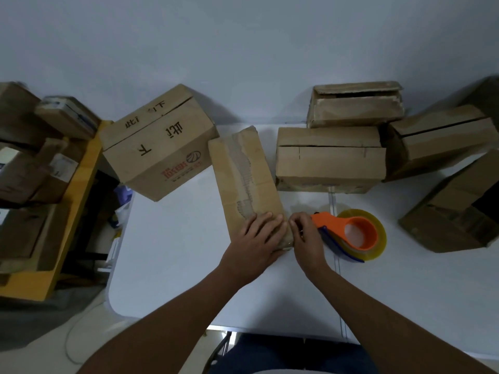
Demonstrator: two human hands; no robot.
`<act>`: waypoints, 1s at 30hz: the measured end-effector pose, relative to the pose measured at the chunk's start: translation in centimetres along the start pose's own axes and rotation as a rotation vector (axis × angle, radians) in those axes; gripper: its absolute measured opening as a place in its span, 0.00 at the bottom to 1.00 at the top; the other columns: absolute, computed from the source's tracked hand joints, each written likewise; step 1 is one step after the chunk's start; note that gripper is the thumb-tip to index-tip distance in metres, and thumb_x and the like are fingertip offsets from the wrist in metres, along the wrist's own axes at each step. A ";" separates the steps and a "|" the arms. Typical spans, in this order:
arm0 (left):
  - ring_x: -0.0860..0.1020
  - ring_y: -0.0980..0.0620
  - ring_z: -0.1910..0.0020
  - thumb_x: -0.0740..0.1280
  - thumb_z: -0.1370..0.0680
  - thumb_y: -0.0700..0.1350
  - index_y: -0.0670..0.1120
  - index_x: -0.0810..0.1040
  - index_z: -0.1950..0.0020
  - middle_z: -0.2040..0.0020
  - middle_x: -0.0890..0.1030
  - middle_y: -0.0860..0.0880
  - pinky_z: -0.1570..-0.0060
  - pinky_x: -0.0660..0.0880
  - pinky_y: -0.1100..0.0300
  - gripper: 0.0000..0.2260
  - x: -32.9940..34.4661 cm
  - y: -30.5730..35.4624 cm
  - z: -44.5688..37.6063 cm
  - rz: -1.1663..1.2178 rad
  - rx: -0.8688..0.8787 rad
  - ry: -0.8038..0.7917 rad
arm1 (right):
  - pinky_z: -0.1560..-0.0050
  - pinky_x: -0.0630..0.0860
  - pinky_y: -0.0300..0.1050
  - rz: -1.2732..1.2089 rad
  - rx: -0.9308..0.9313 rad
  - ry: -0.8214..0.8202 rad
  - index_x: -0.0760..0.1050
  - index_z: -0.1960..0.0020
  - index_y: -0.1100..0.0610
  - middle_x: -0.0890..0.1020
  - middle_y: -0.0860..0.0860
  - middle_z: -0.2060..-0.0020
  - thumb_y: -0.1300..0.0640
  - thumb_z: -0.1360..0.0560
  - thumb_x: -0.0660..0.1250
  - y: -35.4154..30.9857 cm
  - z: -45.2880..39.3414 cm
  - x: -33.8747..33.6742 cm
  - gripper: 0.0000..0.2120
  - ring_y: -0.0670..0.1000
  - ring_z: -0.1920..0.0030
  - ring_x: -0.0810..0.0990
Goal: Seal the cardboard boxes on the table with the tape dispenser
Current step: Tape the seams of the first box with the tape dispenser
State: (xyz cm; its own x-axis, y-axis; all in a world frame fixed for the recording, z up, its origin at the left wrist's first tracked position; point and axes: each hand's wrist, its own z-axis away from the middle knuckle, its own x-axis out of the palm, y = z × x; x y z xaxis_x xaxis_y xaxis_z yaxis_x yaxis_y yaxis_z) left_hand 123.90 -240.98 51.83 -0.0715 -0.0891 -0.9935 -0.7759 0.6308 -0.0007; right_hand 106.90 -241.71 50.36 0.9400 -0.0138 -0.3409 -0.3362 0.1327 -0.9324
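Right hand [305, 233] curled round the orange handle of the tape dispenser [351, 233], fingertips bunched at the near right corner of the narrow box [243, 179]. Dispenser sits on the table [175, 252] just right of that hand, yellowish tape roll on its far side from the box, blue blade guard at the near side. Left hand [256, 238] lies flat, fingers straight and spread, pressing the near end of the narrow box top. Hands nearly touch at the box corner.

Narrow box lies lengthwise away from the person, torn strip down its top. Printed box [159, 141] to its left, tilted, overhanging the table edge. Long box [329, 157] to its right, another box [356, 103] behind that. Two more boxes at far right [442, 141] [459, 209]. Yellow cart [73, 211] with stacked cartons off the table's left.
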 end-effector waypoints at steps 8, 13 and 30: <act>0.72 0.43 0.30 0.65 0.21 0.56 0.45 0.72 0.27 0.29 0.74 0.45 0.31 0.69 0.44 0.25 -0.7 0.2 -0.2 -0.014 -0.013 0.004 | 0.50 0.77 0.55 -0.054 0.198 -0.068 0.70 0.46 0.61 0.77 0.58 0.53 0.58 0.18 0.60 0.7 -1.2 0.6 0.06 0.59 0.51 0.78; 0.71 0.44 0.29 0.58 0.19 0.57 0.44 0.71 0.27 0.29 0.73 0.45 0.30 0.68 0.44 0.25 -0.8 0.2 -0.1 -0.011 -0.006 -0.010 | 0.46 0.79 0.53 -0.007 0.261 -0.086 0.72 0.35 0.60 0.79 0.57 0.42 0.64 0.19 0.59 0.5 -0.5 -1.1 0.13 0.51 0.49 0.81; 0.68 0.42 0.27 0.64 0.20 0.56 0.43 0.69 0.25 0.27 0.71 0.44 0.29 0.66 0.43 0.27 -1.0 0.1 -0.1 0.034 -0.017 -0.083 | 0.51 0.76 0.52 0.592 -0.143 -0.496 0.67 0.40 0.59 0.74 0.54 0.45 0.52 0.27 0.73 -2.8 -0.3 -3.2 0.22 0.54 0.50 0.77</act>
State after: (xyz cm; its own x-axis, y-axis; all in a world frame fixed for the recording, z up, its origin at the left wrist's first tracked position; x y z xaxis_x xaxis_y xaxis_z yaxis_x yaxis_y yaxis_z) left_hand 123.79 -240.94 52.80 -0.0465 -0.0034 -0.9989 -0.7842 0.6195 0.0344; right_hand 104.81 -242.30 54.08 0.5068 0.4680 -0.7240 -0.7620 -0.1496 -0.6301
